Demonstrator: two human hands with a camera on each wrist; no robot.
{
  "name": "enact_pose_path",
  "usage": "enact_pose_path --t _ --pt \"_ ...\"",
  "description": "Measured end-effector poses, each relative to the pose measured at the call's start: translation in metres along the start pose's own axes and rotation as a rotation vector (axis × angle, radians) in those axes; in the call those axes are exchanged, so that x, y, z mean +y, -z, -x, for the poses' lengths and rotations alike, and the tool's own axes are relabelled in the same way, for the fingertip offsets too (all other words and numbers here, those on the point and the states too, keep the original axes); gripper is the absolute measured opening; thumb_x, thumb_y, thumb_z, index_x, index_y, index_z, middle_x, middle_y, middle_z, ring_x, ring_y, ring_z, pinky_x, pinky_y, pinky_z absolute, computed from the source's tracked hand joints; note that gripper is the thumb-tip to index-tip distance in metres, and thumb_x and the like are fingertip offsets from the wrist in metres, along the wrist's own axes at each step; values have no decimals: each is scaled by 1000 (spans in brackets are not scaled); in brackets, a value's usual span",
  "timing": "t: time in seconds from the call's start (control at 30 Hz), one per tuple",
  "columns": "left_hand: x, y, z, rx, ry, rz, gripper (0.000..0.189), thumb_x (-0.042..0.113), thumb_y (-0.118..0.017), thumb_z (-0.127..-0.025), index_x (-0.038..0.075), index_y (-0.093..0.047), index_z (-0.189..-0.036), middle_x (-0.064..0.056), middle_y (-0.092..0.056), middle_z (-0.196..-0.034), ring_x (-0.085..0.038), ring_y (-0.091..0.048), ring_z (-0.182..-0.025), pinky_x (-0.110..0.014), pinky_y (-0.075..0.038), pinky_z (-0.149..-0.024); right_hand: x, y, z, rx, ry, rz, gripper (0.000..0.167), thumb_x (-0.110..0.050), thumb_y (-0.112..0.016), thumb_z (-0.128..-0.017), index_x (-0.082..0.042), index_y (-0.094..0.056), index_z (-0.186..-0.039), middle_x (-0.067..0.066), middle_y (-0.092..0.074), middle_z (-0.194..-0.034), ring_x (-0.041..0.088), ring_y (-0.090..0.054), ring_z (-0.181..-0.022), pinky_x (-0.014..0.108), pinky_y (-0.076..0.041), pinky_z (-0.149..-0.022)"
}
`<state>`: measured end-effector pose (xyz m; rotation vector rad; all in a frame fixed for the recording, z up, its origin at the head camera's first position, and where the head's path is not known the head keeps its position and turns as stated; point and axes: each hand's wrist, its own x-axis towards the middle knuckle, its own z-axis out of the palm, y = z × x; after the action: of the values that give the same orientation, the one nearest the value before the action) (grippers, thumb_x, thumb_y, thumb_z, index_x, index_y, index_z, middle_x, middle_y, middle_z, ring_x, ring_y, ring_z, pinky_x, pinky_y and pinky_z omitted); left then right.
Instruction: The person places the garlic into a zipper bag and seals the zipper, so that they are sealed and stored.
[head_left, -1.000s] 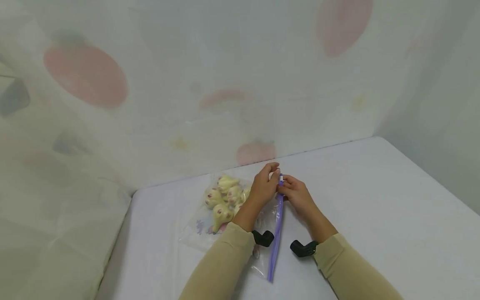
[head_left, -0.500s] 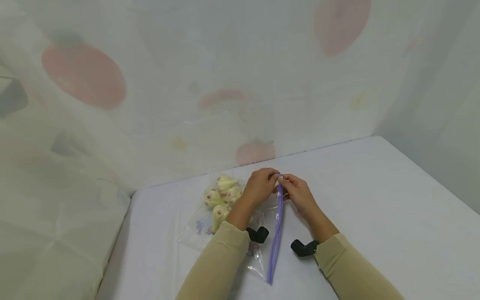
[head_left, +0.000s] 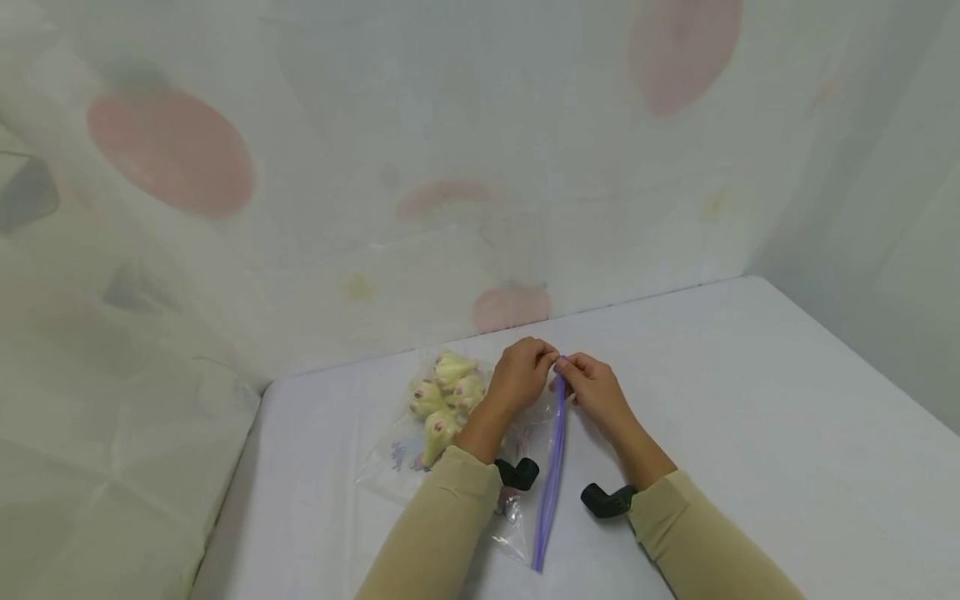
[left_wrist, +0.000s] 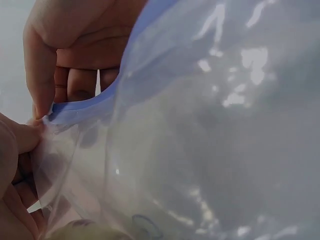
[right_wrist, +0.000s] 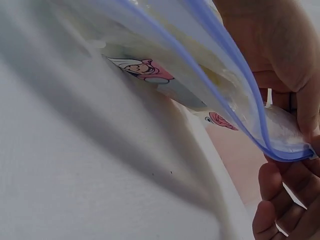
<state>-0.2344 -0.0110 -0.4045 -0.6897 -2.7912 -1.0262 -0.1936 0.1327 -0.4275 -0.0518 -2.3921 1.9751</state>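
A clear zip bag [head_left: 517,433] with a purple zip strip [head_left: 552,492] lies on the table. Inside it are several pale yellow, bulb-shaped pieces [head_left: 442,429] with pink-purple marks. My left hand [head_left: 521,373] pinches the bag's far corner, at the end of the strip. Right beside it, my right hand [head_left: 597,392] pinches the strip's end between thumb and fingers. Seen from the right wrist, the strip's two purple edges [right_wrist: 200,75] stand apart and meet near the fingertips. The left forearm covers part of the bag. Fingers hide the strip's far tip.
A white-covered table [head_left: 720,433] stands against a pale curtain [head_left: 465,108] printed with faint red fruit shapes. Another hanging sheet [head_left: 97,417] borders the left side. Black wrist pieces [head_left: 606,500] sit at both cuffs.
My left hand has shifted slightly left and towards me, its raised fingers lowered to the corner. My right fingers have moved to the strip's tip, covering a small white piece seen there earlier.
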Motion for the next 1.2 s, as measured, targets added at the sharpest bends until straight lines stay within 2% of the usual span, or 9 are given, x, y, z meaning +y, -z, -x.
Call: enact_pose_path --t 0.17,0.2,0.3,0.47,0.63,0.77,0.97,1.2 --pt "-3 -2 1 36 -9 -1 18 21 -58 -100 9 -72 -99 -3 -67 -95 -15 -61 -83 -27 -50 -72 0 0 1 -28 -1 47 28 -25 -55 -101 1 -63 -92 9 -68 -77 23 -58 -70 24 -45 -55" --pt "-4 -3 1 47 -1 0 18 21 -58 -100 9 -72 -99 -3 -67 -95 -15 -61 -84 -27 -50 -73 5 -1 0 -35 2 62 28 -25 -56 -100 0 -63 -91 5 -66 -75 19 -56 -68 24 -44 -54" --pt "-5 -3 -1 66 34 15 19 22 -57 -100 10 -71 -100 -3 -67 -96 -14 -60 -84 -27 -50 -73 5 0 3 -76 -15 103 26 -24 -57 -99 -1 -63 -88 4 -64 -74 18 -54 -67 24 -43 -54" --pt "-6 -2 -4 72 70 44 19 22 -55 -101 10 -71 -102 -4 -66 -97 -16 -59 -85 -29 -50 -74 7 3 10 -133 -21 159 25 -21 -58 -97 -3 -61 -81 6 -59 -72 16 -50 -66 25 -43 -56" --pt "-8 -3 -7 99 87 63 19 22 -56 -101 10 -70 -101 -4 -67 -100 -17 -61 -90 -30 -51 -78 9 6 15 -196 7 195 26 -20 -58 -97 -3 -60 -77 11 -60 -71 16 -50 -66 26 -41 -60" --pt "-10 -2 -8 115 87 78 18 21 -56 -101 10 -70 -101 -4 -68 -99 -18 -62 -90 -31 -52 -78 12 7 21 -235 4 217 27 -22 -58 -96 -4 -61 -75 8 -60 -67 16 -51 -65 26 -41 -61" --pt "-12 -1 -10 136 112 88 19 23 -56 -100 10 -71 -103 -3 -67 -98 -17 -61 -88 -31 -51 -77 14 9 31 -328 -22 181 28 -21 -61 -94 -1 -61 -74 6 -59 -62 15 -54 -61 25 -43 -60" --pt "-16 2 -10 157 133 113 20 25 -56 -101 11 -70 -103 -4 -65 -96 -18 -60 -86 -32 -51 -74 11 11 43 -495 -61 130 29 -21 -61 -94 2 -61 -77 9 -66 -64 15 -59 -59 26 -48 -59"
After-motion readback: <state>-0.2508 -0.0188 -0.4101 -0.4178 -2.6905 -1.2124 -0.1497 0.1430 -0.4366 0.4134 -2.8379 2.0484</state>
